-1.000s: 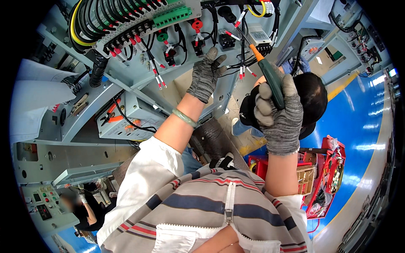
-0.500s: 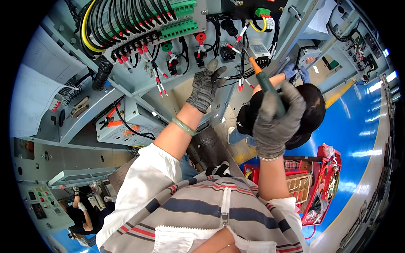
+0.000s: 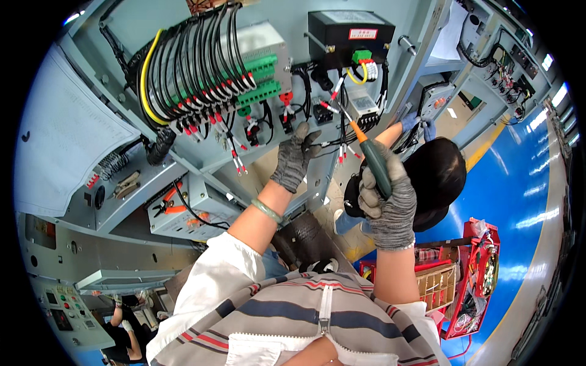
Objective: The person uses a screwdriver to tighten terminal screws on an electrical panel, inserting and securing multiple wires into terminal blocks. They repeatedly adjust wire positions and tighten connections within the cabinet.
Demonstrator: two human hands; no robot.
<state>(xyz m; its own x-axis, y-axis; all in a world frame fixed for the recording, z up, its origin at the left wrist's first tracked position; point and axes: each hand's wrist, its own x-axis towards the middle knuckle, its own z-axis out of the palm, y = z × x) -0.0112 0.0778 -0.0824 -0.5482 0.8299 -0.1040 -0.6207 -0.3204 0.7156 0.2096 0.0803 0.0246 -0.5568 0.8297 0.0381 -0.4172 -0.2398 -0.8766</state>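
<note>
My right hand (image 3: 390, 204), in a grey knit glove, is wrapped round a screwdriver (image 3: 374, 161) with a dark green handle and an orange collar. Its thin shaft slants up and left, the tip among wires with red and white sleeves (image 3: 334, 97) by a small black component (image 3: 322, 111). My left hand (image 3: 293, 161), gloved alike, is at the lower edge of the grey panel. Its fingers appear closed on thin black wires (image 3: 329, 144) that run right into a bundle; the grip is partly hidden. Several loose wire ends (image 3: 239, 165) hang to the left.
Above are green terminal blocks (image 3: 259, 91) with arched black wires and a black box (image 3: 351, 39). A co-worker's head (image 3: 436, 177) and gloved hands (image 3: 421, 127) are close on the right. A red tool cart (image 3: 482, 244) stands behind. Orange-handled pliers (image 3: 174, 198) lie at left.
The view has tilted, so the panel sits lower and the black box shows more fully. My right hand has turned round the screwdriver handle, its fingers now more closed. My left hand stays by the wires.
</note>
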